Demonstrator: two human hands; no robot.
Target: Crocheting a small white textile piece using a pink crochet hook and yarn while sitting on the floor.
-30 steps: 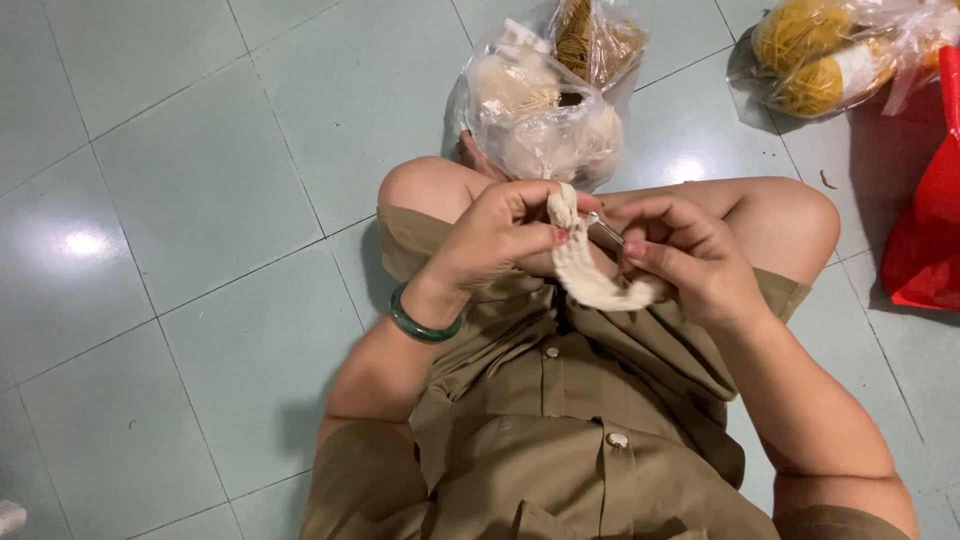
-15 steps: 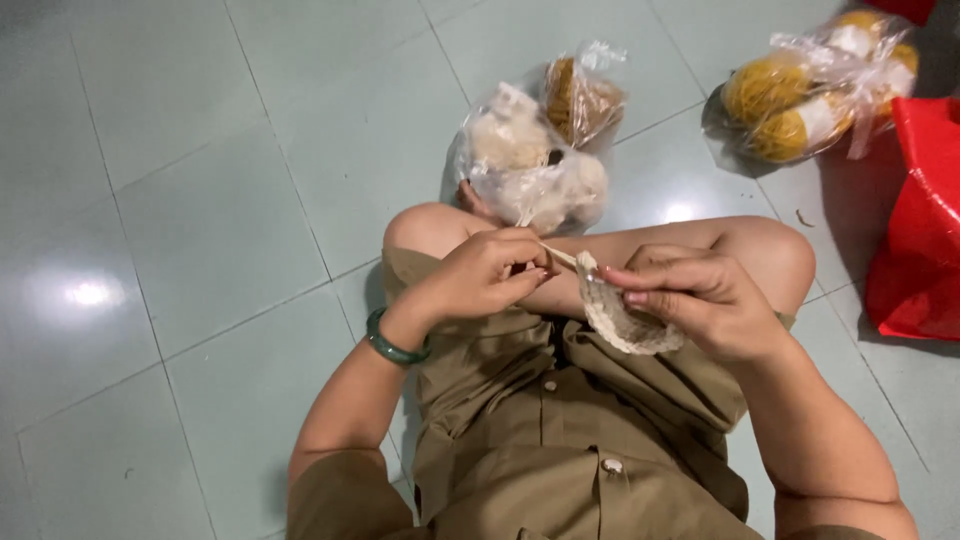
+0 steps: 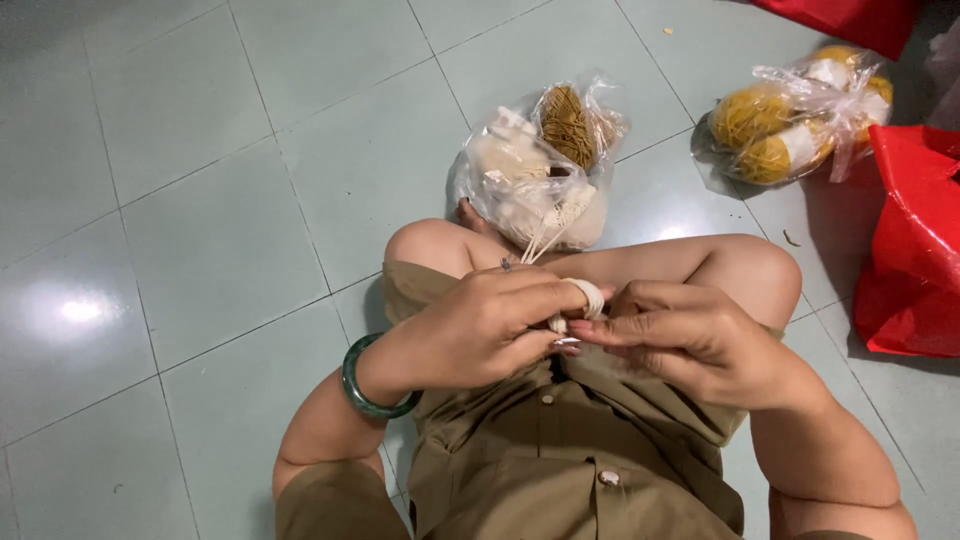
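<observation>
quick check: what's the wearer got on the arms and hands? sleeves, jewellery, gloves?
Both arms are bare from the short olive-khaki sleeves of a buttoned shirt down; no gloves. The left hand has a smooth, rounded dark green bangle on its wrist. The right hand shows longish nails with a pale pink tint; no ring, watch or band is visible on that side.

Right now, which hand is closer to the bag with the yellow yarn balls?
Right. The right hand sits on the same side as the bag of yellow yarn, which lies up on the floor beyond it. The left hand is farther, across the cream cord.
</observation>
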